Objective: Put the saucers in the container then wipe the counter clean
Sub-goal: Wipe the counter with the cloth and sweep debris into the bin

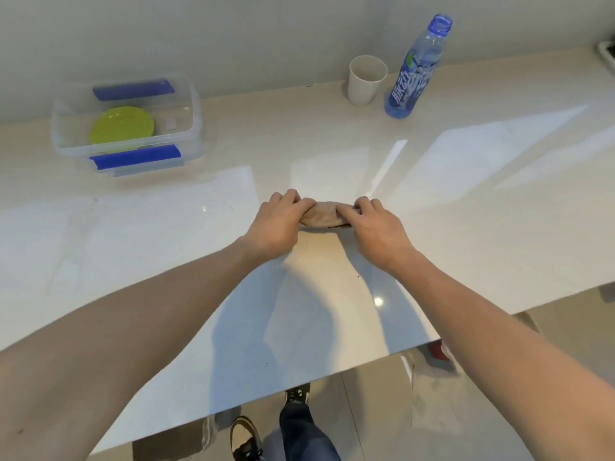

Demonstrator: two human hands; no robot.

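Both hands, left (278, 221) and right (372, 227), pinch bunched beige cloth (324, 217) on glossy counter (466, 211); green saucers (122, 128) in clear container (66, 128).

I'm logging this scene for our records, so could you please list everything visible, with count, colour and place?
container: one, clear with blue clips, far left on the counter
saucer: green, inside the container; count in the stack unclear
cup: one, off-white, far centre-right
bottle: one, blue, uncapped, right of the cup
cloth: one, beige, bunched mid-counter
counter: one, glossy pale
shoes: two, dark, on the floor below
left hand: grips the cloth's left end
right hand: grips its right end
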